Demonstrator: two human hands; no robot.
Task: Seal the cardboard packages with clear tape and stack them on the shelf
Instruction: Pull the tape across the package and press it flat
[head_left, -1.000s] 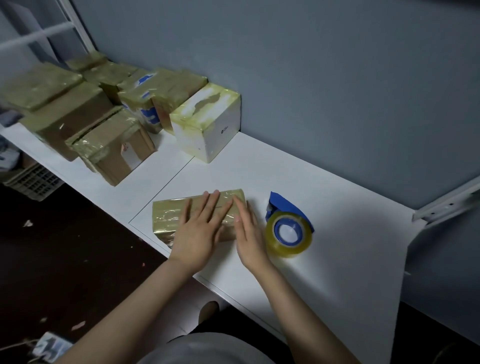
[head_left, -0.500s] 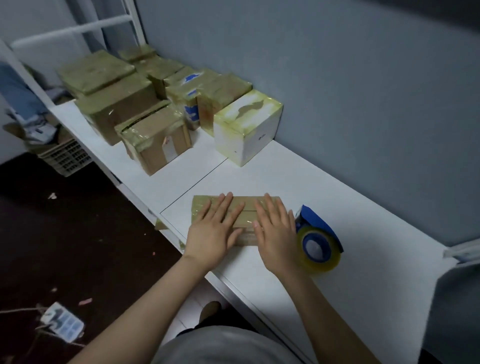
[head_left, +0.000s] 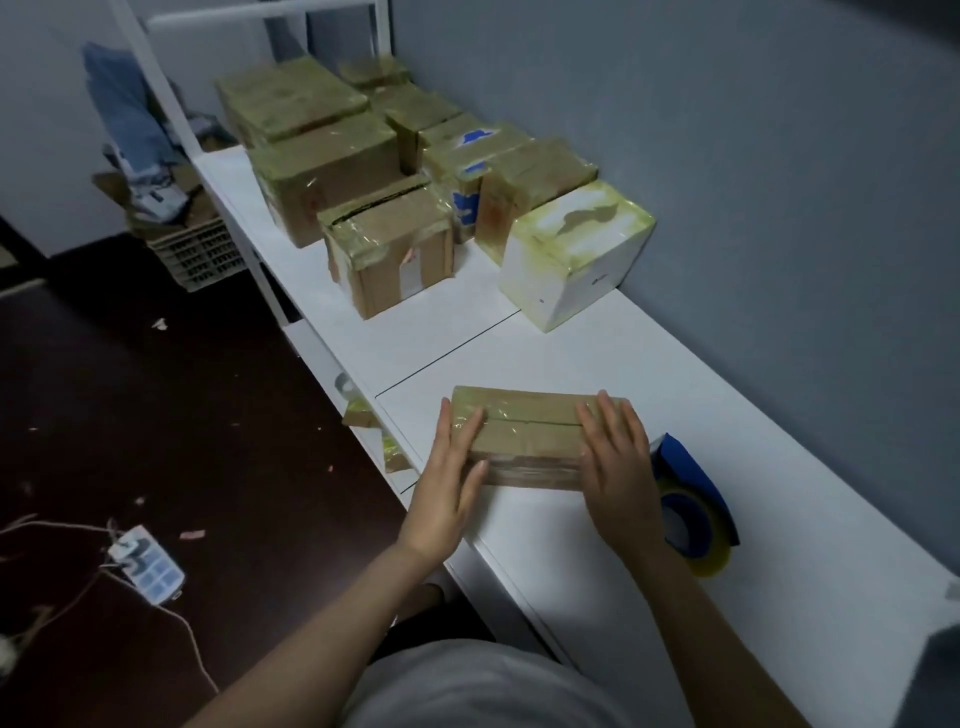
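The grey-blue wall (head_left: 727, 156) fills the upper right. The dark floor (head_left: 156, 415) occupies the left. A white shelf (head_left: 649, 389) runs diagonally along the wall. A white metal frame (head_left: 150, 88) stands upper left.

Your box (head_left: 527, 434) was matt brown cardboard under glossy clear tape (head_left: 530, 469); your desk (head_left: 597, 587) was smooth white, the dispenser (head_left: 685, 467) blue plastic.

light: dim, bluish | shadows: soft, faint under hands | glare: slight sheen on tape (head_left: 524, 462) | focus: soft throughout, floor (head_left: 156, 415) murky | edges: wide-angle bending
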